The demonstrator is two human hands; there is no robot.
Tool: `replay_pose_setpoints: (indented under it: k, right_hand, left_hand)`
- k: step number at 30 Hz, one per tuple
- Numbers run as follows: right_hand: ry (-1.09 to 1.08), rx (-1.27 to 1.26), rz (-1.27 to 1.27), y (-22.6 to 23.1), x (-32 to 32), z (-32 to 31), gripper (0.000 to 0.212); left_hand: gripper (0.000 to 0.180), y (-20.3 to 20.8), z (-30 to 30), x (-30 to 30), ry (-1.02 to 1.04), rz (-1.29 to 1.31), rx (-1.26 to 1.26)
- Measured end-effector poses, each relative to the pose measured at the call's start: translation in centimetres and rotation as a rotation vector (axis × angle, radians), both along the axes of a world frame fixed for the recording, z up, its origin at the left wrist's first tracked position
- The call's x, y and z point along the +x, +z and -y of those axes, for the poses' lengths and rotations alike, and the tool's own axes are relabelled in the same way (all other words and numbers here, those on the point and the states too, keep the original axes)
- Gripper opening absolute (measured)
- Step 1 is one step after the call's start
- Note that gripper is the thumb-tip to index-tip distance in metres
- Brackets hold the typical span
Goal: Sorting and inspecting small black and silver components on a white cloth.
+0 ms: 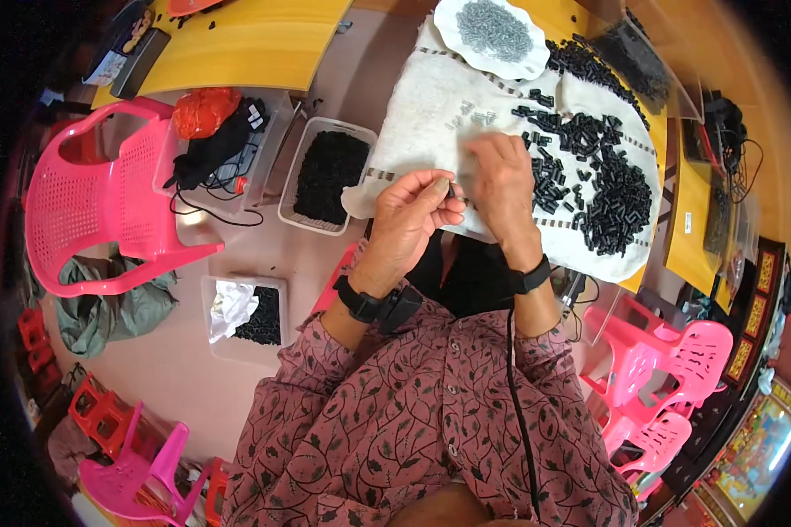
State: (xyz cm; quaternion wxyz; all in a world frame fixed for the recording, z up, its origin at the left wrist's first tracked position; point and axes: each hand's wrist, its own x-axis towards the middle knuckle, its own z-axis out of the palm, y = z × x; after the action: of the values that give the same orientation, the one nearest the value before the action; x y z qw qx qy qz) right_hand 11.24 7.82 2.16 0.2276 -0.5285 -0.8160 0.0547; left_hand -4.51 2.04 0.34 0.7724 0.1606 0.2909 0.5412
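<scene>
Between the thumb and fingers of my left hand [410, 215] is a small black part [451, 190], held just over the near edge of a white cloth [413, 132]. My right hand [503, 186] hovers beside it on the right, fingers bent and smeared by motion. Whether it holds anything does not show. Just beyond its fingertips, a few small shiny metal pieces [479, 116] lie on the cloth. To the right spreads a heap of small black cylindrical parts [620, 206]. A white dish [448, 37] with many small grey metal pieces stands at the far edge.
Left of the cloth stands a white basket [287, 204] of black parts. Lower down, a clear bin [213, 347] holds more. A pink chair [79, 193] stands at left, with pink stools [642, 351] at right. A yellow table [246, 44] is at the far left.
</scene>
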Motion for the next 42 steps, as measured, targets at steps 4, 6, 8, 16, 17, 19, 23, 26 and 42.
replay_pose_setpoints:
  k: [4,6,8,16,17,19,23,26,42]
  right_hand:
    - [-0.139,0.010,-0.337,0.3,1.0,1.0,0.018]
    - [-0.214,-0.007,-0.421,0.3,1.5,1.3,0.014]
    - [-0.239,-0.004,-0.416,0.0,1.9,1.5,0.013]
    - [-0.213,0.011,-0.386,-0.1,1.2,1.7,0.011]
    - [-0.198,0.022,-0.346,-0.5,1.1,1.5,0.012]
    - [-0.180,0.032,-0.306,-0.6,0.7,1.4,0.012]
    - [-0.175,0.011,-0.160,-0.1,0.4,1.2,0.013]
    - [-0.194,0.002,-0.128,-0.2,0.4,1.0,0.012]
    - [-0.324,-0.396,-0.863,0.4,0.9,4.5,0.013]
  left_hand:
    - [0.022,0.2,0.1,-0.1,-0.002,-0.024,-0.021]
    - [0.022,0.2,0.2,0.0,-0.021,-0.030,-0.021]
    - [0.022,0.4,0.1,0.1,-0.024,-0.031,-0.021]
    - [0.022,0.2,0.1,0.2,-0.010,-0.040,-0.001]
    - [0.023,0.3,0.1,0.2,-0.012,-0.045,-0.005]
    - [0.023,0.3,0.1,0.2,-0.013,-0.050,-0.010]
    - [0.023,0.0,0.1,0.2,-0.008,-0.031,-0.012]
    - [0.024,0.1,0.1,0.2,-0.015,-0.018,-0.008]
    - [0.024,0.2,0.2,0.4,-0.020,0.036,0.000]
